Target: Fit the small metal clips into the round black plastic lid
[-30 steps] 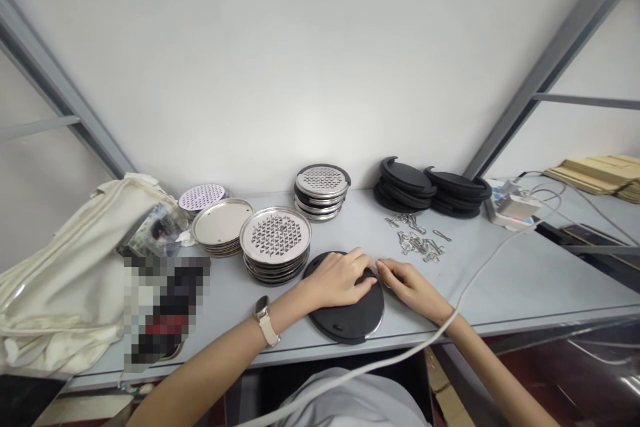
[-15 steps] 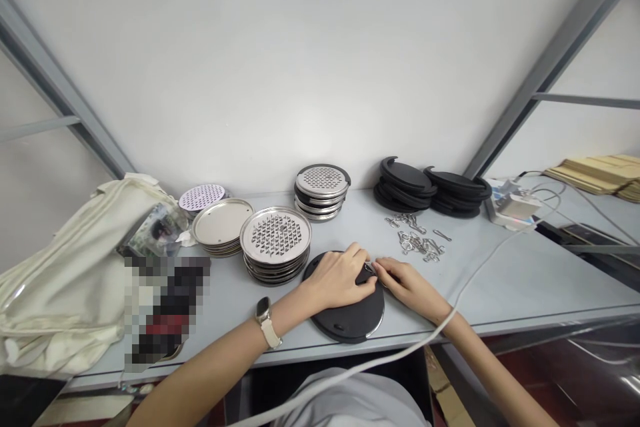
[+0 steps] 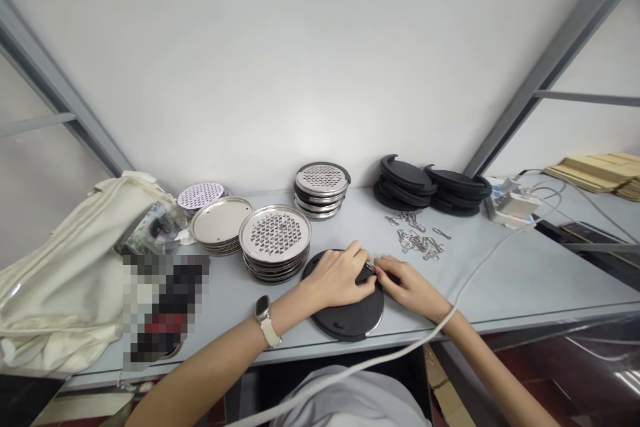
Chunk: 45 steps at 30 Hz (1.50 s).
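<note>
Left hand (image 3: 339, 278) spread on 1 black disc (image 3: 350, 319), lower centre of frame, right hand (image 3: 411, 285) pinching metal clip (image 3: 370, 266); disc probably stiff, light, best held by rim.

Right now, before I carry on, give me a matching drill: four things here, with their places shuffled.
1. Left hand
2. Right hand
3. Loose metal clips
4. Watch

A. Strapped round the left wrist
B. Beside the disc's right edge, fingertips at a small metal piece
C. On the bench, in front of the black stacks
D. Resting on top of the black disc

Pairs: 1-D, 2-B, 3-C, 4-A
</note>
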Motion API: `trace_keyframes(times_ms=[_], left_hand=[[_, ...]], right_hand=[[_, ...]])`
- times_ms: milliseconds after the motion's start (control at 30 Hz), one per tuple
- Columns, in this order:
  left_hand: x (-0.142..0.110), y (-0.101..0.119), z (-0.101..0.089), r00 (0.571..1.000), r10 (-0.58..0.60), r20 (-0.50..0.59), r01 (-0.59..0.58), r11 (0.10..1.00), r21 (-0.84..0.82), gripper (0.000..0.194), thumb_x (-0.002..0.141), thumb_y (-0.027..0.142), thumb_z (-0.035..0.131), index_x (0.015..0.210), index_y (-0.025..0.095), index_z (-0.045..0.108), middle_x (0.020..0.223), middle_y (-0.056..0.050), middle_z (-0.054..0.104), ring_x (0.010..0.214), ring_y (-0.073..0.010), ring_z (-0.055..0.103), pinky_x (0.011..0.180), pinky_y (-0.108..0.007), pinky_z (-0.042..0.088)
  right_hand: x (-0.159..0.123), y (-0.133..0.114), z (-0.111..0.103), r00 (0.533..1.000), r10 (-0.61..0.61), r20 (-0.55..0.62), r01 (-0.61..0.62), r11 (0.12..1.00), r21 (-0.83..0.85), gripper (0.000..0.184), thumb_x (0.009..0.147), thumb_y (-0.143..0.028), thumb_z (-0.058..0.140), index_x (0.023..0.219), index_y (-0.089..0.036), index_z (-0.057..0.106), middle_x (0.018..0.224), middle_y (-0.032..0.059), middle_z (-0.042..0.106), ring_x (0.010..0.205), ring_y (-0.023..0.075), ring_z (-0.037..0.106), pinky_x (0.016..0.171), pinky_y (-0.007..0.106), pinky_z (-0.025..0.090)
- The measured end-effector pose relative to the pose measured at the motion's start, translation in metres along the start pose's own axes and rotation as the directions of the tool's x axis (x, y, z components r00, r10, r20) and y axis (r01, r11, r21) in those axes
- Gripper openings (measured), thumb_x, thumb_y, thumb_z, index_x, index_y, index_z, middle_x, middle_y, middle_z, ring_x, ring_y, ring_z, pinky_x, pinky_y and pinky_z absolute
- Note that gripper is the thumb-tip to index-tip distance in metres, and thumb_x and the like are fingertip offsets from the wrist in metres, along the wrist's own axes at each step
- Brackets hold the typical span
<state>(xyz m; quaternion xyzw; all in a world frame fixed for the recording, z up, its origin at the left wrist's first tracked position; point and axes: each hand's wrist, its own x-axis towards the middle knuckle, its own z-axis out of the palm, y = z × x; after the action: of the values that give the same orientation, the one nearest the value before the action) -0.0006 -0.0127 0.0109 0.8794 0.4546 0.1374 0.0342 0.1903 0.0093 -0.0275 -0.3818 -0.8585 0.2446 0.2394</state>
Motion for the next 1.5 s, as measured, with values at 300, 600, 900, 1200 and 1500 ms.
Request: trace_keyframes(times_ms=[300,600,900,1200,1500], left_hand=[[-0.0002,-0.0007,0.0007,0.999,0.034,0.022,-0.034,0.999,0.025,0.022,0.09,0.039,0.044,0.097,0.019,0.049,0.099,-0.004,0.053,0.075,-0.0185,0.06,0.062,-0.031,0.046],[0.0005,-0.0019,0.0023,0.999,0.04,-0.004,-0.04,0.999,0.032,0.021,0.088,0.038,0.045,0.095,0.019,0.049,0.098,-0.004,0.053,0.072,-0.0173,0.059,0.059,-0.029,0.043],[-0.0002,-0.0054,0.0033,0.992,0.127,-0.014,-0.126,0.991,0.046,0.017,0.091,0.034,0.044,0.091,0.018,0.048,0.096,-0.003,0.053,0.071,-0.0155,0.059,0.057,-0.029,0.042],[-0.0001,-0.0043,0.0008,0.993,0.112,0.026,-0.112,0.993,0.032,0.017,0.092,0.034,0.043,0.093,0.018,0.048,0.099,-0.004,0.053,0.074,-0.0161,0.06,0.06,-0.03,0.044],[0.0006,-0.0051,0.0017,0.992,0.125,0.012,-0.125,0.991,0.038,0.018,0.092,0.035,0.043,0.092,0.018,0.048,0.098,-0.004,0.053,0.073,-0.016,0.059,0.061,-0.028,0.044]], right_hand=[[0.0009,-0.0005,0.0005,1.0,0.009,0.004,-0.009,1.0,-0.005,0.031,0.095,-0.027,0.036,0.066,-0.019,0.046,0.066,0.0014,0.052,0.063,0.0158,0.048,0.062,0.029,0.039],[0.0003,0.0006,0.0007,1.0,0.01,0.008,-0.01,1.0,-0.007,0.03,0.095,-0.027,0.035,0.068,-0.019,0.047,0.067,0.0017,0.052,0.064,0.0163,0.049,0.063,0.029,0.039],[0.0002,-0.0027,-0.0001,1.0,0.021,-0.011,-0.021,1.0,0.007,0.032,0.095,-0.028,0.035,0.065,-0.02,0.041,0.063,-0.0001,0.048,0.062,0.0156,0.047,0.061,0.028,0.037],[-0.0001,-0.0041,0.0005,0.999,0.027,-0.034,-0.027,1.0,0.015,0.032,0.095,-0.029,0.035,0.065,-0.02,0.039,0.062,-0.0008,0.046,0.06,0.015,0.045,0.06,0.028,0.036],[-0.0011,-0.0019,0.0018,0.998,0.046,-0.046,-0.045,0.999,0.019,0.032,0.095,-0.03,0.035,0.064,-0.021,0.036,0.062,-0.0017,0.044,0.058,0.0142,0.043,0.058,0.027,0.035]])
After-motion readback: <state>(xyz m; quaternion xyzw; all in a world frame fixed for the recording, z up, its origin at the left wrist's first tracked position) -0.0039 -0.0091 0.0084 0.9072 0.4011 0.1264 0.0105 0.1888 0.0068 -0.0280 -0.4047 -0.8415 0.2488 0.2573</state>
